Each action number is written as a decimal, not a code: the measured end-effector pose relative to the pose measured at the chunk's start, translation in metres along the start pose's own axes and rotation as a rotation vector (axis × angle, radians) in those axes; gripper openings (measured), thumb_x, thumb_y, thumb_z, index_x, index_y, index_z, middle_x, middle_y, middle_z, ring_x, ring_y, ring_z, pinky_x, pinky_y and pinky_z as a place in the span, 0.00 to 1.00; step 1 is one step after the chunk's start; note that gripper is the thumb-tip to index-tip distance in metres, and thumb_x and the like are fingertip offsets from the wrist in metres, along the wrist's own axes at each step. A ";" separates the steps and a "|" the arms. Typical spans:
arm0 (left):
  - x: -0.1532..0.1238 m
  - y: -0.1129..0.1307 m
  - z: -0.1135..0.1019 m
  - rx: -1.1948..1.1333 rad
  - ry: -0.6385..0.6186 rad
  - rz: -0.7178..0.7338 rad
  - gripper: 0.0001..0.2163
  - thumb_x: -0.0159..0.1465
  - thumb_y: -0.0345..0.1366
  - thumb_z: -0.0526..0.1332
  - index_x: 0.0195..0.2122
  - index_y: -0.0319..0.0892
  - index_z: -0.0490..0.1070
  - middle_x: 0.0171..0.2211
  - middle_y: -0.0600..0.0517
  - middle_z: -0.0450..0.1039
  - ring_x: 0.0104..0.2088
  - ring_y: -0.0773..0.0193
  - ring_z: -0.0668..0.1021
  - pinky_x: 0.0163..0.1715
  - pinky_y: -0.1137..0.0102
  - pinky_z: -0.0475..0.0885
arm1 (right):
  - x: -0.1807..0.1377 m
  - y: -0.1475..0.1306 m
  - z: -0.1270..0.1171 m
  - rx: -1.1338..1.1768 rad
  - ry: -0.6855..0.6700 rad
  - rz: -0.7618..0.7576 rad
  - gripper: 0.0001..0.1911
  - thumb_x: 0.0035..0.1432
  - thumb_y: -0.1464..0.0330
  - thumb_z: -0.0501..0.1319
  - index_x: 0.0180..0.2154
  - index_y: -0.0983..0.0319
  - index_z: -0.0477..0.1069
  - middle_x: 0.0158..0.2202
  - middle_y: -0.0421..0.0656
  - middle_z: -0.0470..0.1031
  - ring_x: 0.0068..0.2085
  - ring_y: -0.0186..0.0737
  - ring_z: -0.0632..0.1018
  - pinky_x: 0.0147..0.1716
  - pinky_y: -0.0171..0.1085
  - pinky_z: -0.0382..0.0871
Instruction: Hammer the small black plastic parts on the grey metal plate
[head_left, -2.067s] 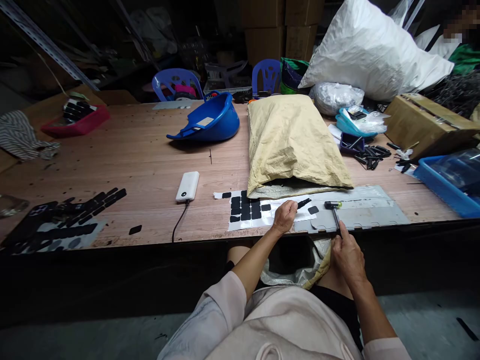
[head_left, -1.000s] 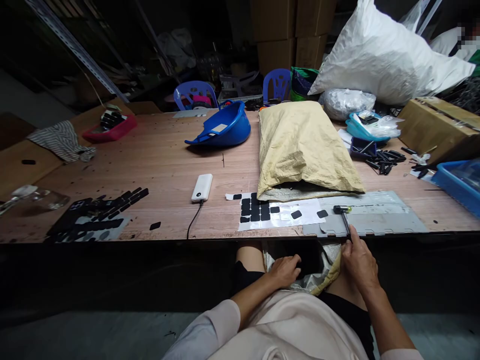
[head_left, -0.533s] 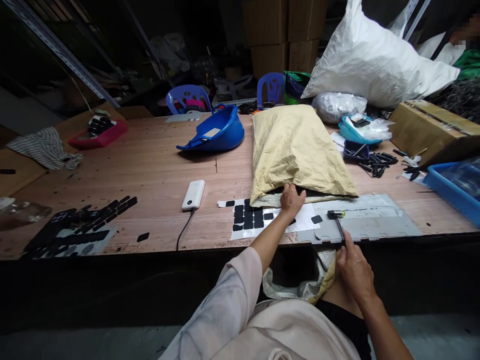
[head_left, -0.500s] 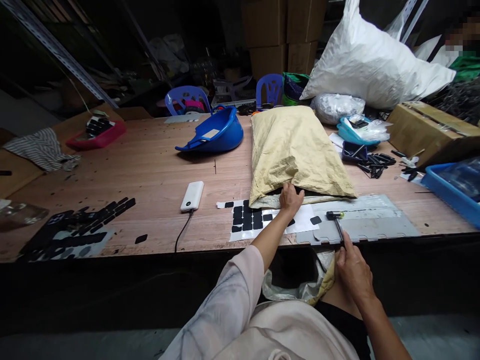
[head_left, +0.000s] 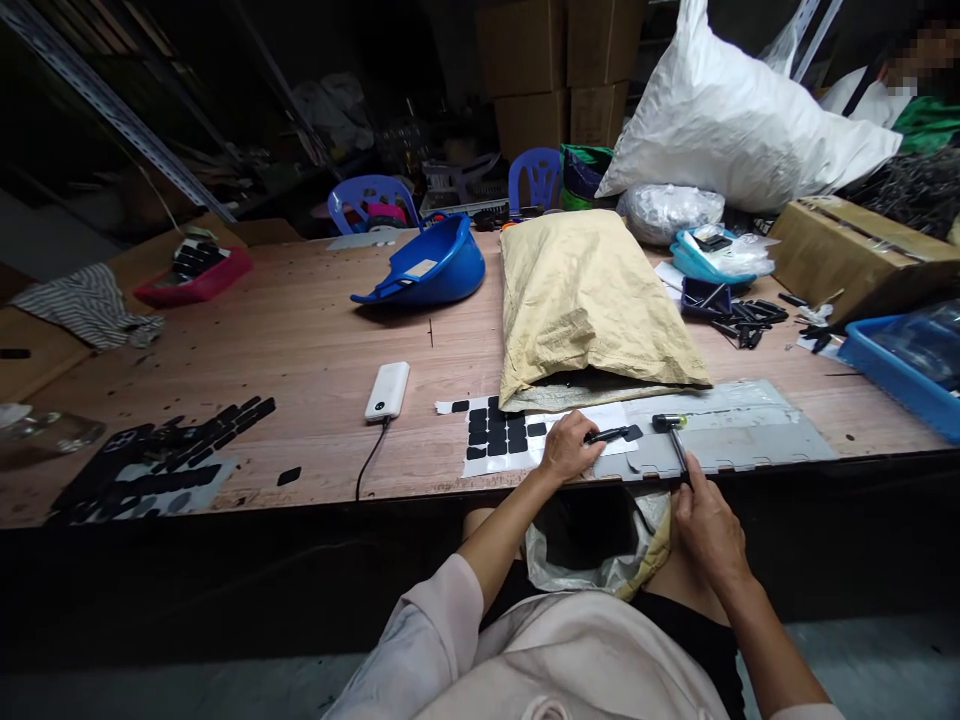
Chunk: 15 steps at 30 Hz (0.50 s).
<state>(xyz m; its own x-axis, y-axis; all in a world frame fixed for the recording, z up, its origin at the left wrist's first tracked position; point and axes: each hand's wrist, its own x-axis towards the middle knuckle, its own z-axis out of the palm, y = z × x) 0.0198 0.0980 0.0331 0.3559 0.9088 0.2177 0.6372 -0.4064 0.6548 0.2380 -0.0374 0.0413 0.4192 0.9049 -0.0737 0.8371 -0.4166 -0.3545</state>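
My left hand [head_left: 570, 446] is closed on a slim black pen-like piece [head_left: 609, 435], low over a white sheet [head_left: 495, 464] at the table's front edge. Black rounded stickers [head_left: 496, 432] lie in rows on that sheet, left of the hand. My right hand [head_left: 709, 525] grips the handle of a small hammer [head_left: 670, 424]. The hammer's head rests on a grey plastic sheet [head_left: 750, 435]. Beyond my left hand lies a beige woven sack [head_left: 592, 300], its mouth facing me and dark inside.
A white power bank [head_left: 388, 391] with a cable and a blue basin [head_left: 435, 262] are on the left. Black pieces [head_left: 750, 322], a cardboard box [head_left: 862, 255] and a blue tray [head_left: 900, 370] lie on the right. Below the table edge, an open bag [head_left: 600, 575] sits between my legs.
My left hand has come out of the sack's mouth and moved toward me, now holding a black pen-like piece. My right hand stays on the hammer.
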 end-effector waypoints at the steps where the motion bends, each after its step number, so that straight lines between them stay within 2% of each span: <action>1: -0.003 0.001 0.002 0.016 0.003 0.010 0.05 0.60 0.33 0.70 0.38 0.44 0.79 0.39 0.50 0.76 0.43 0.58 0.78 0.47 0.65 0.72 | 0.001 0.000 -0.001 0.009 -0.009 0.006 0.32 0.71 0.61 0.48 0.74 0.55 0.56 0.54 0.50 0.76 0.38 0.41 0.77 0.35 0.39 0.68; 5: -0.001 0.005 0.008 0.043 0.005 0.007 0.07 0.59 0.34 0.72 0.39 0.45 0.80 0.39 0.49 0.76 0.43 0.57 0.77 0.48 0.63 0.72 | 0.005 0.003 -0.004 0.052 -0.005 0.018 0.33 0.69 0.61 0.50 0.73 0.53 0.58 0.56 0.50 0.76 0.41 0.45 0.79 0.37 0.41 0.71; 10: 0.001 0.005 0.009 0.012 -0.037 0.020 0.06 0.61 0.35 0.72 0.40 0.46 0.81 0.39 0.49 0.77 0.43 0.57 0.77 0.48 0.62 0.71 | 0.003 0.009 -0.007 0.315 0.005 -0.030 0.35 0.66 0.56 0.53 0.71 0.58 0.62 0.44 0.47 0.82 0.39 0.45 0.79 0.39 0.41 0.74; 12: 0.001 0.003 0.008 -0.002 -0.050 0.027 0.07 0.61 0.36 0.72 0.40 0.46 0.82 0.40 0.49 0.77 0.43 0.57 0.77 0.49 0.62 0.71 | -0.003 0.007 -0.007 0.431 0.022 -0.086 0.36 0.67 0.53 0.53 0.71 0.59 0.62 0.47 0.48 0.82 0.44 0.45 0.80 0.46 0.42 0.75; 15: 0.000 0.002 0.007 -0.008 -0.052 0.029 0.07 0.61 0.35 0.72 0.40 0.46 0.82 0.39 0.49 0.77 0.44 0.56 0.78 0.49 0.62 0.70 | -0.014 -0.002 -0.003 0.495 0.017 -0.189 0.33 0.68 0.53 0.52 0.69 0.60 0.65 0.57 0.50 0.79 0.56 0.47 0.78 0.57 0.44 0.73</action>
<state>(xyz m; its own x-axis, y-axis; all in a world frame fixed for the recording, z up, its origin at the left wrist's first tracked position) 0.0264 0.0968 0.0294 0.4095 0.8904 0.1988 0.6204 -0.4316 0.6549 0.2316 -0.0498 0.0453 0.2863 0.9570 0.0473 0.6342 -0.1523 -0.7581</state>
